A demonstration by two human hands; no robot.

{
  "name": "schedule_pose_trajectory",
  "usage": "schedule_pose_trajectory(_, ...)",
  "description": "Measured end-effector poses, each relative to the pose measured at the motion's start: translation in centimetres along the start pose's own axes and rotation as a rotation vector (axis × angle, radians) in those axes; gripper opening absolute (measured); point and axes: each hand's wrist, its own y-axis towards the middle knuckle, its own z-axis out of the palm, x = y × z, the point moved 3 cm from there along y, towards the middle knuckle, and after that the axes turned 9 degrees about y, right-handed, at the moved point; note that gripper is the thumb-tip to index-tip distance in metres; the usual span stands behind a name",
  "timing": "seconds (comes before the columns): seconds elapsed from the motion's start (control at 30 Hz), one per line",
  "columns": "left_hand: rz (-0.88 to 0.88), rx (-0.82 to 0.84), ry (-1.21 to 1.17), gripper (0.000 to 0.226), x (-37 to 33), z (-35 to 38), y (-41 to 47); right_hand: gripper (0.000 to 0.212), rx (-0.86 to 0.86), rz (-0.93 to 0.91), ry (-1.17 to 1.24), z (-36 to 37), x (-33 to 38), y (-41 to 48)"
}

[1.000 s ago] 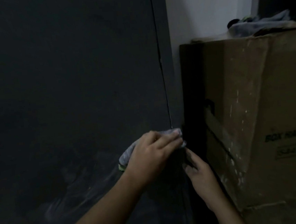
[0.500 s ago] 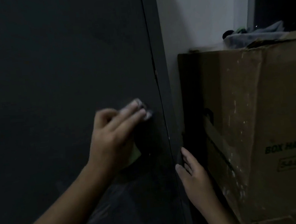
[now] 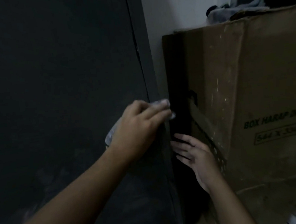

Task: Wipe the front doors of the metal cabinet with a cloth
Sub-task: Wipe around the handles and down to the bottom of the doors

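The dark grey metal cabinet door [image 3: 55, 95] fills the left of the view, and its right edge runs down the middle. My left hand [image 3: 138, 129] presses a pale grey cloth [image 3: 110, 135] flat against that right edge, with the cloth showing past the fingertips and below the wrist. My right hand [image 3: 193, 154] lies lower, fingers spread and holding nothing, in the dark gap between the cabinet side and a cardboard box.
A tall brown cardboard box [image 3: 249, 87] with printed lettering stands close against the cabinet's right side. Crumpled fabric [image 3: 233, 11] lies on top of it. A white wall [image 3: 178, 4] rises behind. Faint wipe streaks mark the lower door.
My left hand swept the cloth up and left across the door, then back down to the right edge. My right hand stayed by the gap, fingers spreading slightly.
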Motion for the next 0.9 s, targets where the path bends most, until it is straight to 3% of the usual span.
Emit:
schedule_pose_trajectory(0.2,0.185,0.120,0.034,0.038,-4.1,5.2,-7.0,0.038,-0.038,-0.095,-0.114,0.1,0.4,-0.1)
schedule_pose_trajectory(0.3,0.288,0.238,0.055,0.054,-5.2,7.3,-10.1,0.035,-0.006,-0.088,-0.197,1.3,-0.6,0.2)
schedule_pose_trajectory(0.43,0.365,0.269,0.082,0.039,-5.0,7.6,-12.2,0.048,0.029,-0.041,-0.225,1.9,-2.3,0.6)
schedule_pose_trajectory(0.53,0.225,0.141,0.016,0.041,-3.8,6.6,-11.7,0.055,0.042,-0.036,-0.220,1.5,-2.5,1.0)
schedule_pose_trajectory(0.7,-0.049,-0.150,-0.105,0.037,-3.3,5.7,-8.3,0.045,0.086,-0.020,-0.180,1.1,-2.0,1.1)
schedule_pose_trajectory(0.9,0.153,0.055,0.005,0.036,-6.9,8.5,-9.2,0.035,0.023,-0.088,-0.183,0.8,-2.0,1.2)
